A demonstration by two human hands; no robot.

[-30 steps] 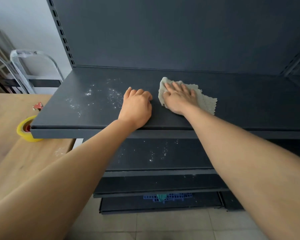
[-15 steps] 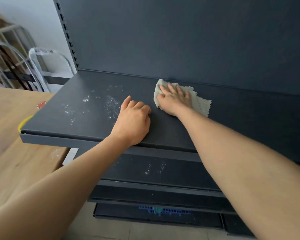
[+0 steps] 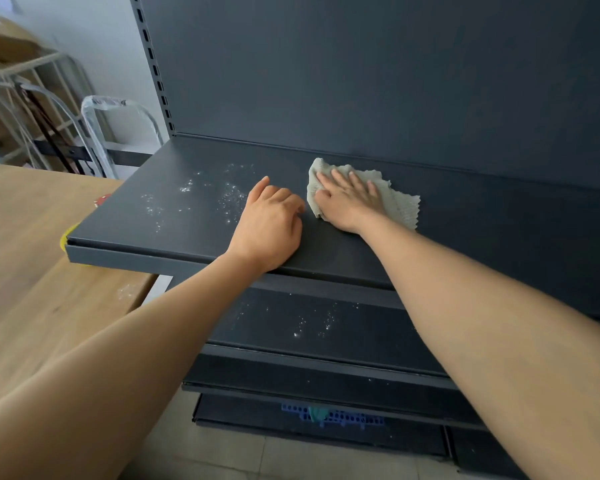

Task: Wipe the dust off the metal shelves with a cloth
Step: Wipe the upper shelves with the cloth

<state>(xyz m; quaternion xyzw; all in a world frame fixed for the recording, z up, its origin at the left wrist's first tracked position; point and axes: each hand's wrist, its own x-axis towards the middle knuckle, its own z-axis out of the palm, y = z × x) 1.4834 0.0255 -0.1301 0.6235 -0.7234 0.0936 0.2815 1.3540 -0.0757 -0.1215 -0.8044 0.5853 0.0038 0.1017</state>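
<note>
A dark metal shelf (image 3: 482, 223) runs across the middle of the view, with white dust (image 3: 194, 199) scattered over its left half. My right hand (image 3: 347, 199) lies flat on a pale grey-green cloth (image 3: 400, 206) and presses it onto the shelf top near the back panel. My left hand (image 3: 271, 226) rests just left of it with the fingers curled under, knuckles on the shelf and palm at the front edge, holding nothing. The shelf below (image 3: 368, 341) also carries white specks.
A wooden table (image 3: 32, 271) stands to the left, its corner under the shelf end, with a yellow tape roll (image 3: 65, 239) mostly hidden there. Metal frames and a step ladder (image 3: 115, 133) stand by the wall behind. A blue plastic piece (image 3: 333, 415) lies under the bottom shelf.
My right hand has slid the cloth slightly left and back along the shelf. My left hand has stayed in place. The head view has swung to the left and come closer.
</note>
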